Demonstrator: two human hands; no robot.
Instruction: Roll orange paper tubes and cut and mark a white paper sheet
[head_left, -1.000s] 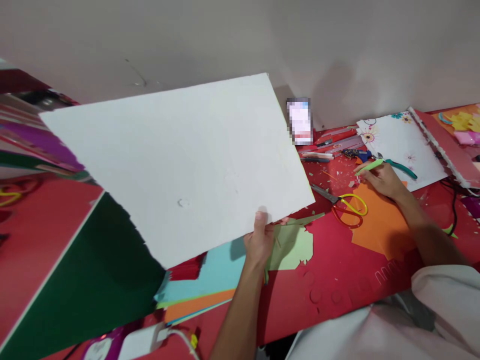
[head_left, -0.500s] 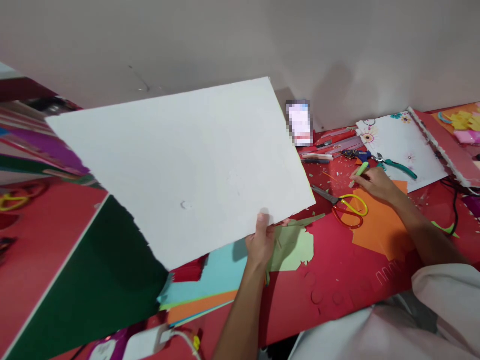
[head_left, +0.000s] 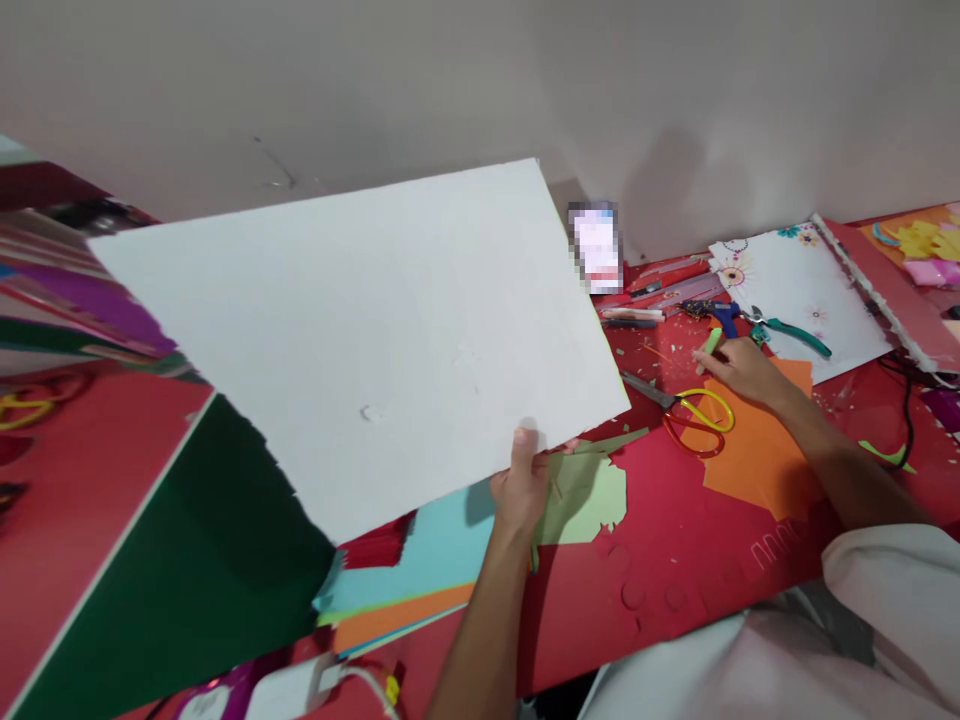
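My left hand (head_left: 521,485) grips a large white board (head_left: 360,340) by its lower edge, thumb on the face and the other fingers behind. The board is tilted up and has a small scuff low on its face. My right hand (head_left: 746,368) pinches a small light green piece (head_left: 710,345), perhaps cut paper, over the red tabletop (head_left: 570,620). Under that wrist lies orange paper (head_left: 750,450). Scissors (head_left: 679,400) with one yellow and one red handle rest between the board and my right hand.
Teal-handled pliers (head_left: 795,335) lie beside a blue glue gun (head_left: 724,315) and a flower-printed white sheet (head_left: 840,300). A blurred phone (head_left: 596,245) leans against the wall. Pale green cut paper (head_left: 585,500) and light blue paper (head_left: 450,550) lie below the board; a white charger (head_left: 289,690) is in front.
My right hand has shifted slightly with the green piece, its fingers moving a little lower. The whole view has drifted slightly; my left hand keeps the board in nearly the same place.
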